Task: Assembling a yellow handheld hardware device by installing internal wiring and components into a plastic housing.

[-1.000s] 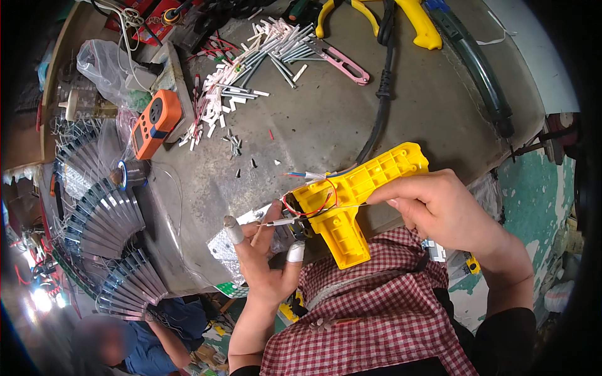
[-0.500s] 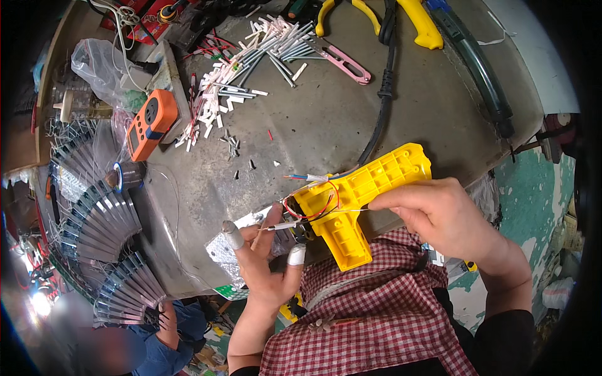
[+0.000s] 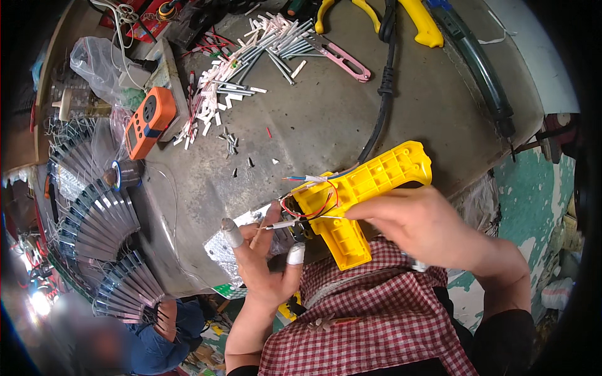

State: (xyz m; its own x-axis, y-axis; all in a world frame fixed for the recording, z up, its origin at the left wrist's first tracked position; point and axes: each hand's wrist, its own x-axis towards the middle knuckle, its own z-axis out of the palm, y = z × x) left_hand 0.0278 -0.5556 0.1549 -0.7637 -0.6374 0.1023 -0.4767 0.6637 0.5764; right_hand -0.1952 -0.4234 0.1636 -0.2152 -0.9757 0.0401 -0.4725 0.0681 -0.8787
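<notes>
A yellow plastic gun-shaped housing half (image 3: 382,175) lies open-side up at the table's near edge, its ribs showing. Red, black and blue wires (image 3: 332,191) loop over its front end, and a black part sits beside it. My left hand (image 3: 266,263), with white tape on thumb and forefinger, is at that front end; its thumb stands apart while a white-sleeved wire (image 3: 282,224) is caught between its fingers. My right hand (image 3: 417,222) is over the housing, fingertips pinching a thin pale wire (image 3: 332,217). Its grip is partly hidden by the hand itself.
White sleeves and metal rods (image 3: 251,62) are heaped at the back, with pink-handled snips (image 3: 345,61) alongside. An orange multimeter (image 3: 150,122), solder spool (image 3: 128,174) and fanned metal strips (image 3: 103,225) occupy the left. A black cable (image 3: 379,119) runs from the housing. Another person sits lower left.
My right hand has moved left along the housing, toward the wires, with its fingertips pinched. My left hand stays nearly where it was.
</notes>
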